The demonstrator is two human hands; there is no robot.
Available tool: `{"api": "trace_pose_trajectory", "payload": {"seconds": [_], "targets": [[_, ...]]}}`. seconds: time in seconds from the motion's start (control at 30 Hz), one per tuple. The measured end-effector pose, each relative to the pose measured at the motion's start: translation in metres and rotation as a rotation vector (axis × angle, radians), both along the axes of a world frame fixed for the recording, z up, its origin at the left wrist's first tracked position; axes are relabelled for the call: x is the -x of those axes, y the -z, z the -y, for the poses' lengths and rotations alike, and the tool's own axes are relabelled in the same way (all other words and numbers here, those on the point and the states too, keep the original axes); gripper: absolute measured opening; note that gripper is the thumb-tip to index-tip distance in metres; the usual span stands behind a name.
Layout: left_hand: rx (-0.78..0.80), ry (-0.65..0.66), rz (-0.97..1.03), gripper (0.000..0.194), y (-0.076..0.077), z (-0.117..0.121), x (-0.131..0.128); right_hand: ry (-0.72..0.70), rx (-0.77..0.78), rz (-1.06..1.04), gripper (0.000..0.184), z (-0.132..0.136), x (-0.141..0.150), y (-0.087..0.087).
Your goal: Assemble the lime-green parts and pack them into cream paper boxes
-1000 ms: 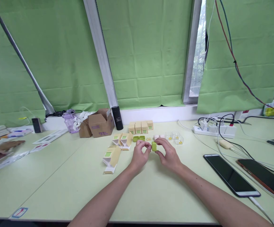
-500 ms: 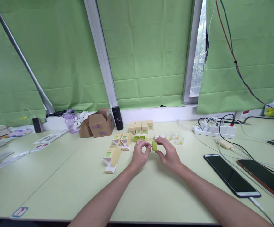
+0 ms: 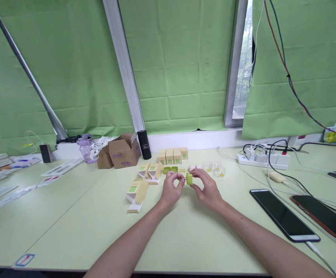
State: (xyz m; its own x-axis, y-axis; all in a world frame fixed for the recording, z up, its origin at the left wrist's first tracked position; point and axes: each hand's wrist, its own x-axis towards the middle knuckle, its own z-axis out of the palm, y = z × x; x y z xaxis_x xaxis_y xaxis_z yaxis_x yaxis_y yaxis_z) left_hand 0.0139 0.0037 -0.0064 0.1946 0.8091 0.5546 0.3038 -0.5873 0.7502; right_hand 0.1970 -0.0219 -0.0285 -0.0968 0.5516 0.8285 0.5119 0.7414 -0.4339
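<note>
Here, the right hand (image 3: 207, 190) pinches a green case (image 3: 189, 179) — left hand (image 3: 170, 190) alongside.

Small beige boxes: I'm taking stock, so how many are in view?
7 small beige boxes: four in the back row, two nearer, one nearest the camera. More may be hidden behind them.
</note>
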Motion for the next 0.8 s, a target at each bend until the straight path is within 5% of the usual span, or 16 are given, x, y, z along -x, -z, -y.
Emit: {"api": "trace_pose_trajectory", "payload": {"seconds": [0.8], "targets": [[-0.005, -0.019, -0.007, 0.02, -0.0014, 0.0006, 0.0019, 0.008, -0.022, -0.005, 0.045, -0.0015, -0.0009, 0.0013]]}}
